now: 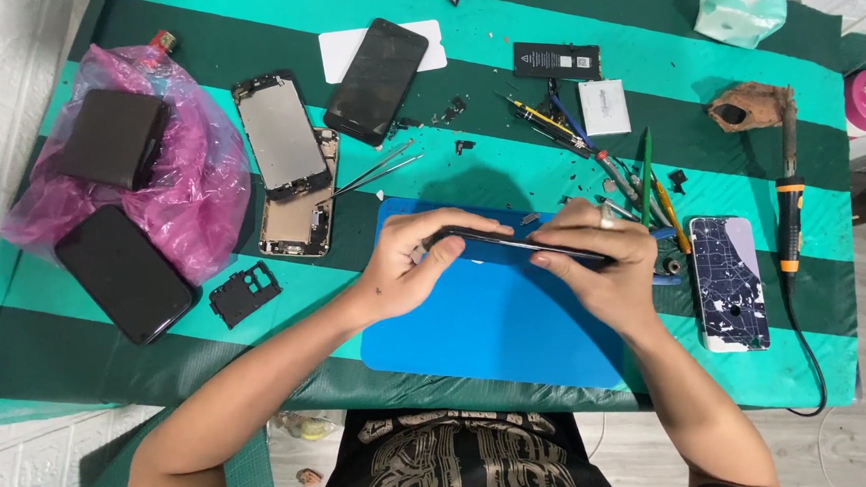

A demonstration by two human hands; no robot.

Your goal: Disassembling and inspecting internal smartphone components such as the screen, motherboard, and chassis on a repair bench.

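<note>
Above the blue mat (479, 341) near the tabletop's front edge, both hands' fingers clamp a thin black phone (513, 244) edge-on: left hand (410, 270), right hand (600, 263).

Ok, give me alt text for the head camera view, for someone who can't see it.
Two bare hands, left hand and right hand, hold a thin dark phone edge-on above a blue mat. Around it on the green striped table lie dismantled phones, tweezers and a soldering iron.

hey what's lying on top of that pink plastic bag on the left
A dark rectangular box sits on the pink plastic bag. A black phone overlaps the bag's lower edge. Whatever is inside the bag is hidden.
</note>
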